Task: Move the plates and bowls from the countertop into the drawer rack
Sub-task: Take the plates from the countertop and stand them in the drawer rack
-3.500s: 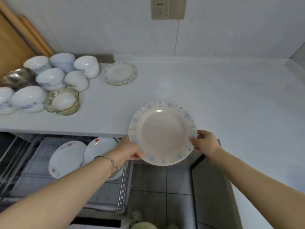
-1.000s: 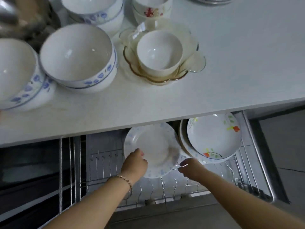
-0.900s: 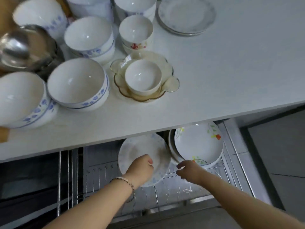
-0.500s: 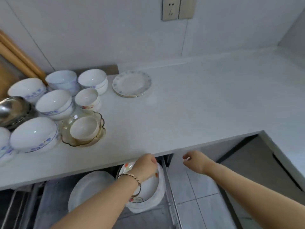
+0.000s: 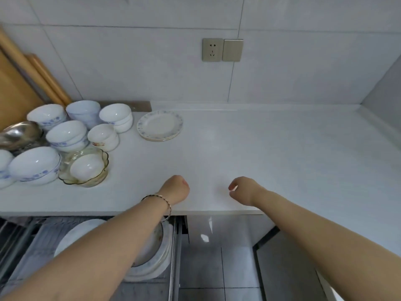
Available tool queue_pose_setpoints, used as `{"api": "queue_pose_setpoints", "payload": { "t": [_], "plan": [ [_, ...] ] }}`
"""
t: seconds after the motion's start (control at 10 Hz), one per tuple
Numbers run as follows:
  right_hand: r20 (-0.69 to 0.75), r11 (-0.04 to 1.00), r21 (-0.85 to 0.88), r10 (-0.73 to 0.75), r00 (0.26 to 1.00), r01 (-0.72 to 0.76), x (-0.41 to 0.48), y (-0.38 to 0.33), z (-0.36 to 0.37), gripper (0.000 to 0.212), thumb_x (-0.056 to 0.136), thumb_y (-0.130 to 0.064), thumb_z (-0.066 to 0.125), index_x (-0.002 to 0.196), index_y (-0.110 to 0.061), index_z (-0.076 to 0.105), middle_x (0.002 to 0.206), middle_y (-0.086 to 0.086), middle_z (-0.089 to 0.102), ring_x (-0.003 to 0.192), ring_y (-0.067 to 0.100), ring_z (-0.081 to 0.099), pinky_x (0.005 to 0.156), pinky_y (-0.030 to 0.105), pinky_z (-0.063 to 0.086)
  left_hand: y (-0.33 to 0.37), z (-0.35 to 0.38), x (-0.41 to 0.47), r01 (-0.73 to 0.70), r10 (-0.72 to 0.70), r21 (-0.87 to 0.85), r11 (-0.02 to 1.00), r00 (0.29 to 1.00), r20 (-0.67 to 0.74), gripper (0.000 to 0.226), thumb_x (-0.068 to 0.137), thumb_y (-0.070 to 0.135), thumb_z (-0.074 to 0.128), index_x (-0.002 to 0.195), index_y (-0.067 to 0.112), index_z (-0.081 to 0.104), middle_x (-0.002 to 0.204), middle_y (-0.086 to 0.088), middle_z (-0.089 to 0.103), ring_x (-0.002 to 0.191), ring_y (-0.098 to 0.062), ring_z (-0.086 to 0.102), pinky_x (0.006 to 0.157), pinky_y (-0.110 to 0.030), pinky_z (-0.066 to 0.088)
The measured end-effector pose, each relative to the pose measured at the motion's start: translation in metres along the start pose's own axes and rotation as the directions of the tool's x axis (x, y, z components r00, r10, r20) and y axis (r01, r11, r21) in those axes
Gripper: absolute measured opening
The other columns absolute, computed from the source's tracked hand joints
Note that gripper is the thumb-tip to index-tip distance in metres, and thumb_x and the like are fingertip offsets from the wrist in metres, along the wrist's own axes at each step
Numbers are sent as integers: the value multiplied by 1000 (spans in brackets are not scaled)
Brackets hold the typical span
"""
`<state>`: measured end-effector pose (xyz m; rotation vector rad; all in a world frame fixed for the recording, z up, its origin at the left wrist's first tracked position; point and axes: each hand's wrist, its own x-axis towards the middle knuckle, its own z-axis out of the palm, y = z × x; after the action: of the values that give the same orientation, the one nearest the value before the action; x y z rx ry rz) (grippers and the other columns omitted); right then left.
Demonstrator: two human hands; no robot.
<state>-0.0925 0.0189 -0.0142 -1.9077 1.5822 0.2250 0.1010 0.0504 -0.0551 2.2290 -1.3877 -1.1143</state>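
Observation:
A small stack of blue-speckled plates (image 5: 160, 125) lies at the back of the white countertop (image 5: 260, 153). Left of it stand several white bowls (image 5: 67, 133) with blue flowers, and a small white bowl sits inside an amber glass dish (image 5: 84, 168). Below the counter edge the drawer rack (image 5: 175, 257) is pulled out, with plates (image 5: 152, 253) standing in it, partly hidden by my left forearm. My left hand (image 5: 176, 189) hovers over the counter's front edge, fingers curled, holding nothing. My right hand (image 5: 243, 190) is beside it, fingers loosely apart and empty.
A steel bowl (image 5: 19, 134) sits at the far left, with wooden boards (image 5: 19, 83) leaning on the wall behind. A wall socket (image 5: 212, 49) is above the counter. Tiled floor (image 5: 217, 268) and a dark cabinet front (image 5: 282, 268) lie below right.
The speckled plate was set in the drawer rack and let go. Both hands have risen from the drawer to above the counter's front edge, and my view has lifted to the counter.

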Motion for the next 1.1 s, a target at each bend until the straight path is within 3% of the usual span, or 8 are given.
{"api": "queue_pose_setpoints", "payload": {
  "t": [0.1, 0.3, 0.5, 0.6, 0.7, 0.8, 1.0, 1.1],
  "plan": [
    [-10, 998, -38, -46, 999, 45, 12, -5, -13, 37, 95, -16, 42, 130, -7, 52, 137, 9, 51, 125, 25, 50, 98, 28, 41, 5, -8, 11, 43, -45, -42, 998, 998, -37, 12, 91, 3, 41, 88, 6, 52, 89, -14, 54, 81, -23, 52, 54, -23, 34],
    [25, 988, -103, -116, 993, 118, 44, -27, -36, 38, 95, -17, 43, 132, -11, 51, 139, 7, 50, 128, 24, 48, 101, 28, 40, 10, -42, 41, 105, -125, -141, 984, 982, -143, 32, 92, 3, 41, 63, 16, 45, 86, -11, 56, 85, -24, 53, 76, -31, 46],
    [68, 983, -111, -140, 988, 147, 112, -61, -61, 37, 95, -14, 42, 130, -8, 53, 135, 10, 54, 125, 25, 52, 101, 28, 41, 5, -89, 96, 136, -176, -216, 967, 967, -182, 36, 93, 1, 40, 61, 17, 41, 97, -16, 57, 85, -24, 53, 76, -28, 46],
    [80, 988, -85, -120, 990, 127, 168, -82, -70, 38, 94, -13, 43, 130, -8, 53, 136, 12, 54, 127, 26, 51, 104, 29, 40, 3, -114, 139, 172, -216, -216, 961, 956, -198, 27, 92, 2, 41, 68, 14, 43, 117, -25, 62, 100, -34, 62, 84, -35, 52],
    [90, 995, -33, -87, 992, 91, 233, -110, -76, 38, 92, -13, 45, 128, -7, 54, 136, 12, 54, 128, 27, 50, 107, 31, 39, -13, -140, 202, 223, -282, -291, 930, 942, -180, 13, 91, 5, 44, 96, 3, 55, 124, -27, 59, 113, -38, 59, 94, -42, 50],
    [85, 999, 3, -44, 995, 44, 296, -135, -79, 38, 92, -15, 44, 129, -9, 54, 134, 13, 55, 125, 27, 52, 106, 33, 42, -28, -156, 250, 324, -417, -420, 848, 896, -151, 41, 88, 5, 48, 127, -3, 47, 128, -24, 56, 114, -37, 58, 95, -43, 48],
    [48, 998, 55, 21, 999, -23, 412, -179, -66, 53, 94, -25, 47, 141, -4, 33, 139, 18, 48, 129, 32, 46, 105, 35, 38, -62, -183, 338, 381, -481, -411, 828, 859, -174, 21, 81, 1, 54, 100, 3, 61, 97, -17, 64, 102, -36, 64, 72, -29, 47],
    [33, 958, 257, 121, 992, -125, 454, -189, -51, 56, 92, -23, 52, 137, 4, 34, 133, 23, 51, 124, 37, 49, 101, 40, 41, -80, -187, 367, 358, -487, -437, 825, 843, -229, 23, 74, -3, 51, 92, 3, 65, 91, -19, 69, 92, -36, 68, 77, -33, 55]
  ]
}}
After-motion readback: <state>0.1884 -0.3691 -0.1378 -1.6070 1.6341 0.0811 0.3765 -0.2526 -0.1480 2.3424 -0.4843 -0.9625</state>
